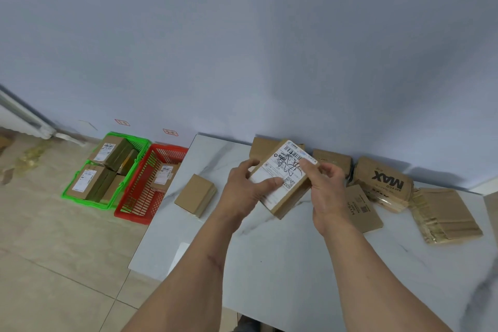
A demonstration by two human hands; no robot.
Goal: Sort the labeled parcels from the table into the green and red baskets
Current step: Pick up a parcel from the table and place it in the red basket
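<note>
Floor (54, 250): beige tile, pale wall (242, 35) behind, two small red-outlined tags on the wall above the baskets, text unreadable.

Green basket (80, 198) on the floor, furthest left, against the wall: several brown parcels stacked in it, two showing white labels. Red basket (129, 213) touching its right side, just beside the counter's left edge: holds a labeled parcel.

Counter (269, 264): white, grey marble veining, back edge against the wall. Plain brown box (195, 195) near the left edge, no label visible.

Held parcel (283, 183): flat brown carton, tilted, lifted above the counter's back-middle. White shipping label covers most of its top face, with barcode, QR code and heavy black handwriting.

Left hand (242, 191): grip clamped on the parcel's left edge, thumb over the label. Right hand (327, 197): grip pinching the right edge.

More brown boxes along the back edge behind the hands. Right of the hands: flat carton (362, 209), then box printed MAX (385, 182), then a bundle of flattened cardboard (444, 213) by the right edge.
</note>
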